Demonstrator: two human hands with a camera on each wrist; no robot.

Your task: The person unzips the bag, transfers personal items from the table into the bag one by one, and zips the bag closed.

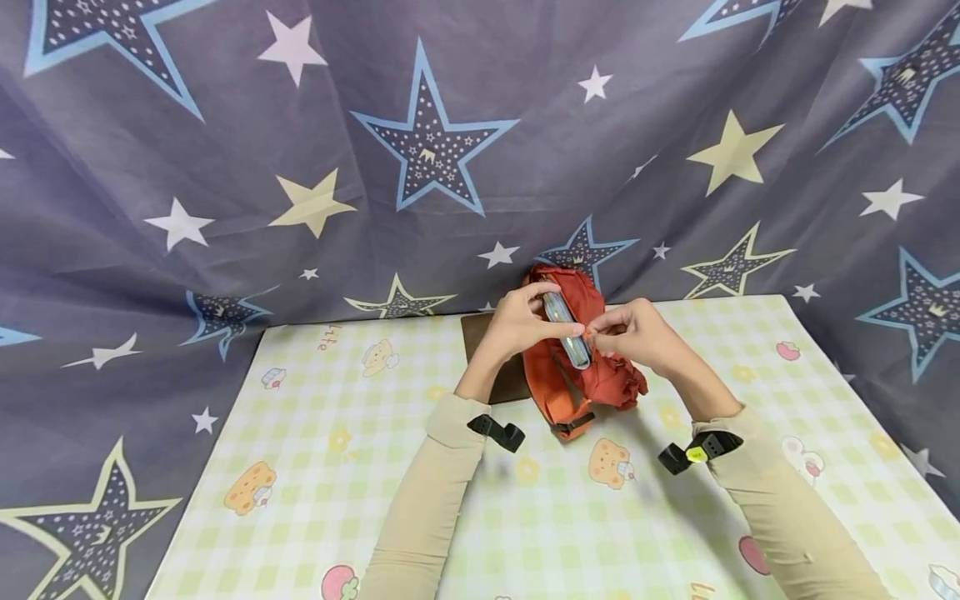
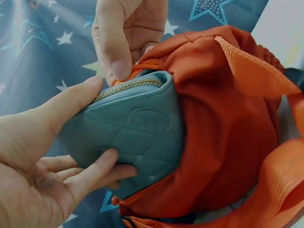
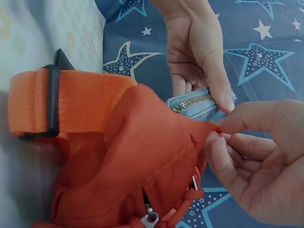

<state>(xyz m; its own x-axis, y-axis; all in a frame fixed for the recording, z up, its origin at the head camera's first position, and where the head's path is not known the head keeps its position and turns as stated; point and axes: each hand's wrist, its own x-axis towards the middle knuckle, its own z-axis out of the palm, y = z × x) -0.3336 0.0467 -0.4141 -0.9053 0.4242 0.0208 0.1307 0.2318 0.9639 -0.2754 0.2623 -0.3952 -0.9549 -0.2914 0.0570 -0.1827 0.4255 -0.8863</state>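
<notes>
A light blue quilted zip wallet (image 2: pixel 137 128) with a gold zipper sits partly inside the opening of an orange-red fabric bag (image 2: pixel 228 123). My left hand (image 1: pixel 517 322) grips the wallet, thumb along its zipper edge and fingers on its quilted face. With thumb and forefinger, my right hand (image 1: pixel 633 335) pinches the fabric edge of the bag's opening, as the right wrist view shows. An orange webbing strap (image 3: pixel 95 102) with a black buckle (image 3: pixel 53 102) hangs from the bag. The wallet's lower end is hidden inside the bag.
A dark brown flat piece (image 1: pixel 512 382) lies under the bag on the table with a green-checked cloth (image 1: pixel 337 500). Behind the table's back edge hangs a grey-blue star-patterned curtain (image 1: pixel 525 183). A metal zipper pull (image 3: pixel 149 218) shows on the bag's side.
</notes>
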